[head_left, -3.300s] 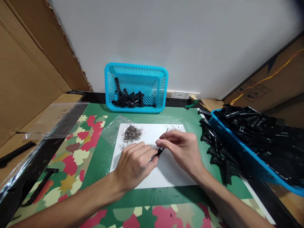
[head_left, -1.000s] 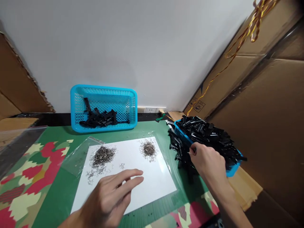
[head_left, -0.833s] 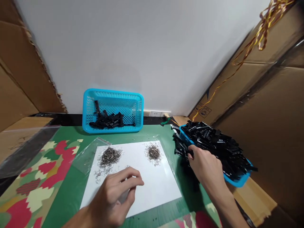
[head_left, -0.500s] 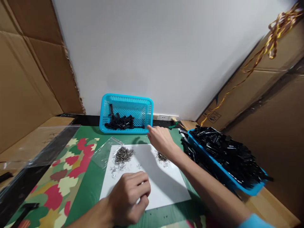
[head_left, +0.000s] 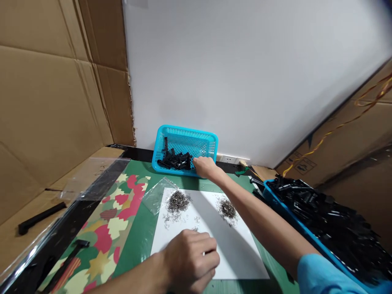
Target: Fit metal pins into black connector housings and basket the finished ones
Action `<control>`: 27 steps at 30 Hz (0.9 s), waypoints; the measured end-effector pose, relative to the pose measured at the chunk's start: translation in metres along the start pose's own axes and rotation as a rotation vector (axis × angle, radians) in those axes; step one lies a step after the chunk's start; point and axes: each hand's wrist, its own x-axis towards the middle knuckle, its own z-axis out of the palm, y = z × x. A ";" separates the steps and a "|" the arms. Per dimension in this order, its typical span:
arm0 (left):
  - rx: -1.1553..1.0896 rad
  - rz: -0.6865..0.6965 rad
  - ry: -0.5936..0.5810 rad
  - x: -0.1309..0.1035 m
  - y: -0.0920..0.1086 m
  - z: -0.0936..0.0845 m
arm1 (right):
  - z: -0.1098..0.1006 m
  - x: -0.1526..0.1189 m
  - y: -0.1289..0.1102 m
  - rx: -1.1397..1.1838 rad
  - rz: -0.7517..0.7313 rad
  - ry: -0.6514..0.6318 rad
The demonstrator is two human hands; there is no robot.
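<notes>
My right hand [head_left: 204,166] reaches over the front right part of the blue mesh basket [head_left: 159,141]. Its fingers are curled, and whatever they may hold is hidden. Inside the basket, black plastic pieces [head_left: 177,159] lie to the left of that hand. My left hand [head_left: 196,259] is closed above the lower part of a white sheet [head_left: 235,253]; its fingertips are bent out of sight, so its contents cannot be made out. Two piles of small metal parts, one on the left [head_left: 178,201] and one on the right [head_left: 227,208], rest on the sheet.
A long blue basket [head_left: 309,232] heaped with black pieces [head_left: 327,212] stands at the right. A clear plastic bag [head_left: 159,194] lies beside the sheet. Black tool-like items [head_left: 43,217] are at the left, near cardboard walls [head_left: 45,94]. A socket strip [head_left: 231,159] sits behind.
The view has swung left, so things appear farther right. My right hand has moved left over the basket's interior. My left hand stays closed above the sheet.
</notes>
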 end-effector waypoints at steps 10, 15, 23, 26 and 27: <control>-0.230 -0.652 0.381 0.013 0.002 -0.017 | -0.007 -0.116 0.015 0.807 -0.232 0.090; -0.398 -0.777 0.347 0.017 -0.001 -0.016 | 0.030 -0.161 0.008 1.580 -0.288 -0.029; -0.480 -0.774 0.152 0.019 -0.007 -0.015 | 0.059 -0.173 0.025 1.606 -0.279 0.023; -0.489 -0.887 0.144 0.018 -0.008 -0.015 | 0.054 -0.181 0.048 1.430 -0.149 0.258; -0.506 -0.913 0.146 0.017 -0.008 -0.014 | 0.052 -0.184 0.057 1.309 -0.112 0.305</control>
